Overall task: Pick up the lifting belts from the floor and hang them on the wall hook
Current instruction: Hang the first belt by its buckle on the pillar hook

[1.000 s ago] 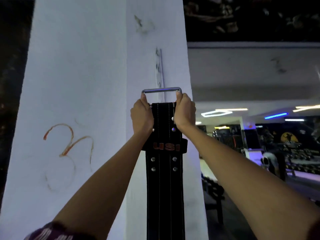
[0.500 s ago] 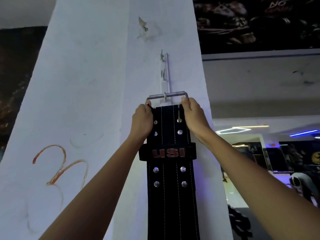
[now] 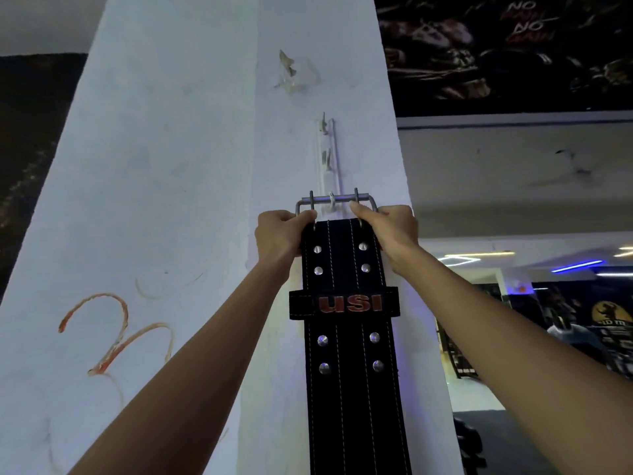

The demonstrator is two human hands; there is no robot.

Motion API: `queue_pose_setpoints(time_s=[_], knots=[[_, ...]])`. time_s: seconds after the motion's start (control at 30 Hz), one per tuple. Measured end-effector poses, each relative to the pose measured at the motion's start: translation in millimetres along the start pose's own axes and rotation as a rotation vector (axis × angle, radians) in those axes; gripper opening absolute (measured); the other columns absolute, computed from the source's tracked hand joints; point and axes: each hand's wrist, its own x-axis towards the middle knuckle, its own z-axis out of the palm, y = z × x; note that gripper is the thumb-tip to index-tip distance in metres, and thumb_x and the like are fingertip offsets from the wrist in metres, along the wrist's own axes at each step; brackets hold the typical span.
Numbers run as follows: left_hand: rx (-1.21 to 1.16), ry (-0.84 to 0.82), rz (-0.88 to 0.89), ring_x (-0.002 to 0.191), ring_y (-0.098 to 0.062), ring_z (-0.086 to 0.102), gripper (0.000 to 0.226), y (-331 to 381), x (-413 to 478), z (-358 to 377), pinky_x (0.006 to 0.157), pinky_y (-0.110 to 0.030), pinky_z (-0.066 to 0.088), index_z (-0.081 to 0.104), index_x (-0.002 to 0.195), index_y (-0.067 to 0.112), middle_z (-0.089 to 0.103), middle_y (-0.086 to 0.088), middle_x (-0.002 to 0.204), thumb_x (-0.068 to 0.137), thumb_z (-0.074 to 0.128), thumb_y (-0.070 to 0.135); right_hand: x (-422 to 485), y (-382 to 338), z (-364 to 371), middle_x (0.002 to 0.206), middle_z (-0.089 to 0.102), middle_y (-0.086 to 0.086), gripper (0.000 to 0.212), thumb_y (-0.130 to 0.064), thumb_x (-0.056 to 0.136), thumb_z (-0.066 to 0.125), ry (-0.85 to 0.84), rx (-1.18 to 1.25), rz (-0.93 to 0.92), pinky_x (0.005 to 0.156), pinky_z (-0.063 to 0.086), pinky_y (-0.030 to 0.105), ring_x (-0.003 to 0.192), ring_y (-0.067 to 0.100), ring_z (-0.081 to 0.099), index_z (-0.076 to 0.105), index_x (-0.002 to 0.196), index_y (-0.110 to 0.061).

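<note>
A black leather lifting belt (image 3: 352, 389) with red "USI" lettering and silver rivets hangs down the white pillar. Its steel buckle (image 3: 337, 200) lies across the lowest prong of a white wall hook rail (image 3: 328, 156). My left hand (image 3: 279, 240) grips the belt's top left corner just under the buckle. My right hand (image 3: 388, 231) grips the top right corner, thumb against the buckle bar. The belt's lower end runs out of the frame at the bottom.
The white pillar (image 3: 178, 200) carries an orange scrawl (image 3: 113, 334) at the left and a chipped patch (image 3: 291, 72) above the rail. Two upper prongs on the rail are bare. A dark poster (image 3: 507, 49) and a gym room with lights lie to the right.
Both hands have raised the belt along the pillar, and the buckle bar has gone from below the rail's lowest prong to resting across it. The view tilted upward.
</note>
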Motion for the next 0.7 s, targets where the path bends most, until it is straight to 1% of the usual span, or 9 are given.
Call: queue_pose_setpoints(time_s=[0.1,0.2,0.27,0.3,0.37,0.43,0.53,0.63,0.7], knots=[[0.015,-0.011,-0.013,0.059,-0.027,0.059,0.019,0.3,4.4,0.3,0.064,-0.043,0.058,0.056,0.071,0.007,0.053,-0.009,0.062,0.078,0.069,0.020,-0.5,-4.8,4.8,0.049,0.024,0.000,0.057,-0.034,0.077,0.068,0.021,-0.065,0.014,0.048,0.021,0.029,0.047,0.016,0.024,0.022,0.048,-0.017],[-0.027,-0.088,-0.007,0.060,-0.023,0.057,0.025,-1.3,-6.7,-4.1,0.057,-0.030,0.053,0.061,0.077,0.003,0.056,-0.005,0.065,0.086,0.062,0.026,-9.2,0.1,0.8,0.059,0.041,0.008,0.046,-0.042,0.085,0.057,-0.056,-0.049,-0.004,0.058,0.035,0.029,0.056,0.021,0.039,0.039,0.057,-0.010],[-0.086,-0.156,-0.009,0.068,-0.021,0.060,0.039,-5.1,-29.2,-7.1,0.063,-0.029,0.051,0.065,0.090,0.001,0.061,-0.006,0.076,0.093,0.049,0.036,-22.8,9.0,-7.7,0.097,0.065,0.018,0.048,-0.045,0.092,0.043,-0.196,0.017,0.041,0.088,0.047,0.036,0.091,0.029,0.061,0.062,0.094,-0.001],[-0.111,-0.174,-0.010,0.074,-0.019,0.063,0.043,-10.0,-44.1,-9.0,0.070,-0.030,0.052,0.067,0.093,0.006,0.065,-0.004,0.083,0.095,0.042,0.040,-35.1,15.1,-12.5,0.120,0.064,0.011,0.051,-0.045,0.095,0.036,-0.253,0.065,0.071,0.102,0.042,0.034,0.113,0.023,0.058,0.060,0.117,-0.006],[-0.162,-0.149,0.004,0.089,-0.014,0.067,0.042,-26.6,-81.5,-12.8,0.082,-0.030,0.052,0.068,0.091,0.028,0.070,0.004,0.093,0.098,0.029,0.043,-67.2,34.1,-19.0,0.139,0.051,-0.003,0.053,-0.045,0.096,0.031,-0.271,0.149,0.083,0.112,0.031,0.029,0.128,0.011,0.047,0.047,0.135,-0.013],[-0.198,-0.104,0.021,0.096,-0.011,0.067,0.039,-50.1,-122.6,-15.4,0.086,-0.030,0.052,0.064,0.090,0.037,0.071,0.009,0.097,0.100,0.027,0.040,-109.5,58.2,-22.2,0.128,0.055,-0.012,0.043,-0.036,0.097,0.037,-0.219,0.216,0.059,0.103,0.037,0.021,0.114,-0.001,0.052,0.048,0.132,-0.014],[-0.185,-0.095,-0.007,0.072,0.000,0.060,0.029,-99.5,-189.0,-20.6,0.069,-0.020,0.048,0.062,0.082,0.023,0.064,0.013,0.075,0.100,0.038,0.022,-179.5,102.7,-29.4,0.101,0.065,-0.004,0.026,-0.011,0.092,0.050,-0.180,0.236,0.088,0.080,0.047,0.011,0.086,-0.006,0.063,0.056,0.118,-0.006],[-0.155,-0.101,-0.147,0.061,-0.005,0.045,0.026,-144.7,-257.6,-31.7,0.058,-0.021,0.039,0.054,0.074,0.008,0.050,0.004,0.065,0.097,0.045,0.015,-251.3,136.9,-45.2,0.102,0.069,0.009,0.025,-0.010,0.090,0.053,-0.144,0.239,0.253,0.081,0.052,0.017,0.092,0.009,0.067,0.061,0.111,0.002],[-0.134,-0.091,-0.237,0.059,-0.008,0.040,0.031,-167.4,-300.7,-42.1,0.056,-0.025,0.035,0.049,0.069,0.001,0.044,-0.001,0.062,0.097,0.046,0.015,-293.4,157.2,-54.1,0.103,0.068,0.018,0.025,-0.014,0.090,0.055,-0.108,0.239,0.382,0.089,0.053,0.030,0.097,0.022,0.066,0.063,0.106,0.003]])
